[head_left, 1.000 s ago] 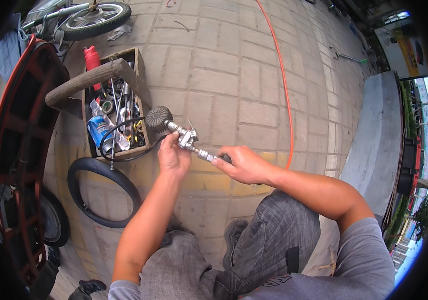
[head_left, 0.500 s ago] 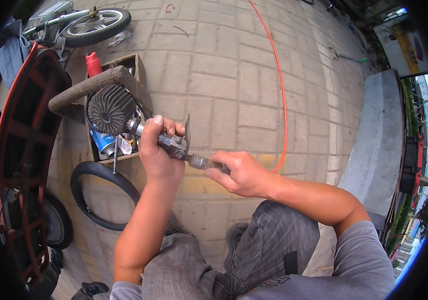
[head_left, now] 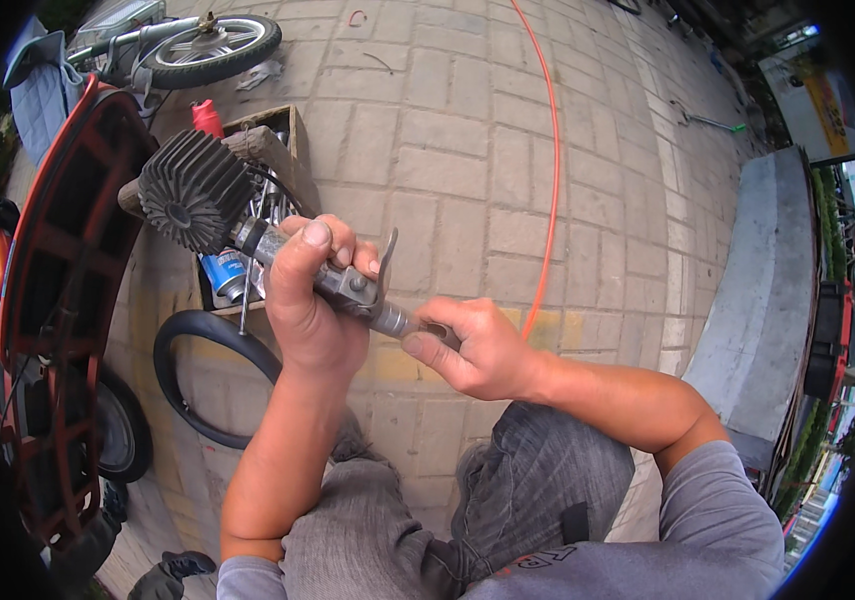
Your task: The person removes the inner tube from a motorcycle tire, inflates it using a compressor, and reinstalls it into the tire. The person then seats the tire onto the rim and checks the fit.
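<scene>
While left hand (head_left: pixel 313 300) clamps the air grinder (head_left: pixel 333 280), wheel up-left | right hand (head_left: pixel 478 350) pinches its rear fitting (head_left: pixel 418 325) | hold body steady, twist straight, above toolbox (head_left: pixel 258 130).

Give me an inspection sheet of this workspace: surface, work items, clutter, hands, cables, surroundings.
Surface: brick paving, outdoors.
Work items: metal air tool with a dark ribbed wheel on its front end.
Clutter: wooden toolbox of tools and cans; black inner tube.
Hands: left hand grips the tool body; right hand pinches its rear end.
Cables: orange hose across the paving.
Surroundings: red vehicle frame, small wheel, concrete ramp.
</scene>
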Demonstrator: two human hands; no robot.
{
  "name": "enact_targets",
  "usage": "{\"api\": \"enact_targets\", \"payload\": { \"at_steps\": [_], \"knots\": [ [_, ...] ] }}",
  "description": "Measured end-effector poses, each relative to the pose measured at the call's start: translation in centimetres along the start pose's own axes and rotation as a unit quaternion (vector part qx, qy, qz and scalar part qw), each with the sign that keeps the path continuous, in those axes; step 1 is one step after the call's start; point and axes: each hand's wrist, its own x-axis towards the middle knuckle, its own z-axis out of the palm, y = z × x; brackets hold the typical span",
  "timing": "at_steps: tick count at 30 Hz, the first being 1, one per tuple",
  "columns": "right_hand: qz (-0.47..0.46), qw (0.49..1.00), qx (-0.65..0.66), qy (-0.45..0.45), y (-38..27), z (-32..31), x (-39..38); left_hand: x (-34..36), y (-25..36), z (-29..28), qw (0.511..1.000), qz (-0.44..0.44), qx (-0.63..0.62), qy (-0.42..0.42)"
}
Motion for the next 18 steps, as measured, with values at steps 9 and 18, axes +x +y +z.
{"api": "enact_targets", "payload": {
  "at_steps": [9, 18],
  "knots": [
    [0.12, 0.984, 0.114, -0.067, -0.2, -1.1, 1.0, 0.2, 0.0, 0.0, 0.998, -0.005, -0.058, -0.006],
    [0.041, 0.964, -0.039, -0.261, 8.0, -5.0, -2.0, -4.9, -3.4, -9.9, 0.975, -0.175, -0.122, -0.067]
  ]
}}
